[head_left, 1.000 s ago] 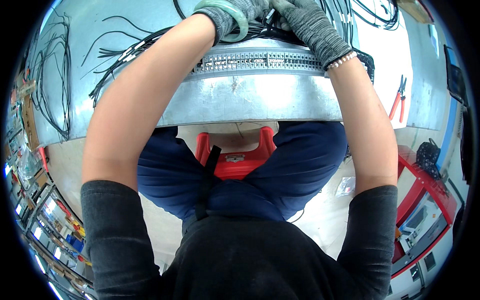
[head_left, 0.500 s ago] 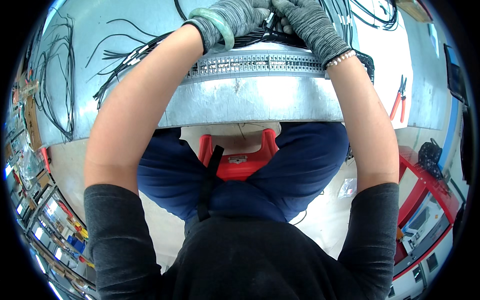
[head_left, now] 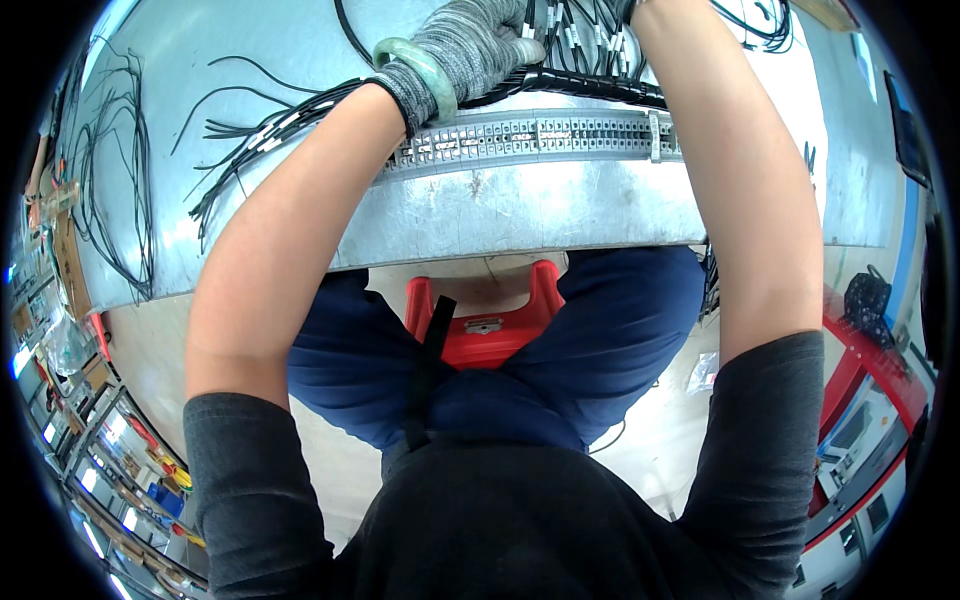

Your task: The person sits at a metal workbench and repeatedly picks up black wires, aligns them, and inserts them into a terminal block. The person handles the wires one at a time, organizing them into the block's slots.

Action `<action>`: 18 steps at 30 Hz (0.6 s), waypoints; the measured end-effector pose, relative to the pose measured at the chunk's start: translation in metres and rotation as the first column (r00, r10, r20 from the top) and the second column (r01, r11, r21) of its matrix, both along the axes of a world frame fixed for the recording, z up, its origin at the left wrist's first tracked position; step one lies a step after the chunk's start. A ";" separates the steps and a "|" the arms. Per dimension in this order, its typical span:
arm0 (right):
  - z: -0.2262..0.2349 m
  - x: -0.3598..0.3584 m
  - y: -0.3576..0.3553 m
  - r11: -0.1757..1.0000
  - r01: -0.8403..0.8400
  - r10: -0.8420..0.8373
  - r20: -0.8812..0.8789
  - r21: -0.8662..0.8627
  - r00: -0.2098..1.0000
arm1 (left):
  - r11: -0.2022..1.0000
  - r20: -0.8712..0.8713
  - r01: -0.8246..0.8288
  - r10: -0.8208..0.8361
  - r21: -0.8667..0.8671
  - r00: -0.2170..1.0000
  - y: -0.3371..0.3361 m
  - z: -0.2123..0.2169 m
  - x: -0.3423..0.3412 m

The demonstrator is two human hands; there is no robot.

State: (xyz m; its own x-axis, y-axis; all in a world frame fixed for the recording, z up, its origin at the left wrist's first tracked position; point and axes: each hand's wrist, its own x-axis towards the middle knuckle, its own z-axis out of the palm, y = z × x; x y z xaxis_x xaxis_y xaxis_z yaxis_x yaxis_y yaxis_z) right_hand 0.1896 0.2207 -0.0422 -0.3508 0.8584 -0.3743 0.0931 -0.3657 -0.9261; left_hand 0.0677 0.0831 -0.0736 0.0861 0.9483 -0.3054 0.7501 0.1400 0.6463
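Observation:
My left hand [head_left: 478, 48], in a grey knit glove with a green bangle at the wrist, is curled around a bundle of black wires [head_left: 570, 82] just above a long grey terminal strip [head_left: 540, 135]. The strip is mounted on a galvanised metal panel [head_left: 500, 215] in front of me. My right forearm [head_left: 745, 170] reaches up past the strip; its hand is cut off by the top edge. Thin wires with white markers [head_left: 565, 30] hang between both arms.
Loose black wires [head_left: 255, 125] fan out left of the strip, and more [head_left: 100, 190] lie along the panel's left side. A red plastic stool [head_left: 480, 335] sits under me. Shelves with bins [head_left: 110, 470] are lower left, a red cart [head_left: 860, 400] at the right.
Both hands have shifted upward in the picture. The right hand, gloved and visible before, has passed out over the top edge. The left hand stays on the wire bundle.

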 end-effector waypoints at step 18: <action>-0.010 0.086 -0.124 0.659 -0.647 0.115 0.798 0.384 0.591 | 0.923 -0.156 0.306 -0.346 -0.234 0.925 -0.005 0.047 -0.005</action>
State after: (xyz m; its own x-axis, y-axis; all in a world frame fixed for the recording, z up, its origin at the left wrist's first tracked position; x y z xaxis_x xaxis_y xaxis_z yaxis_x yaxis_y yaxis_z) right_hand 0.2758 0.0967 -0.0521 -0.5825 0.8033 -0.1242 0.7378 0.4583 -0.4956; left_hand 0.0627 0.0785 -0.0265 0.3010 0.7937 -0.5286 0.8822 -0.0212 0.4704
